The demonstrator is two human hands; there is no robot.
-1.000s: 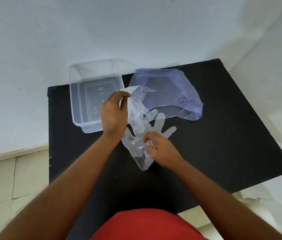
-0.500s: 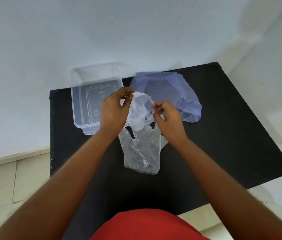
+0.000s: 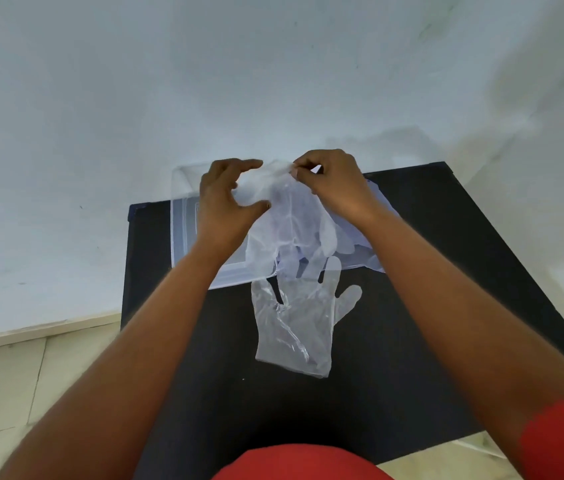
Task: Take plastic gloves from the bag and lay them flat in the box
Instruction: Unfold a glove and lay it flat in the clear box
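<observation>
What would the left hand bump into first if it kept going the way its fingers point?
The left hand points right, at the raised plastic glove and, just past it, the right hand. It would likely meet the glove first, though depth is hard to judge.

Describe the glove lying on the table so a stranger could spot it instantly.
Start at the black tabletop. Just nearer than the clear plastic box, a thin transparent plastic glove lies flat, fingers pointing away. Unlike the crumpled glove held up in both hands, it rests untouched.
</observation>
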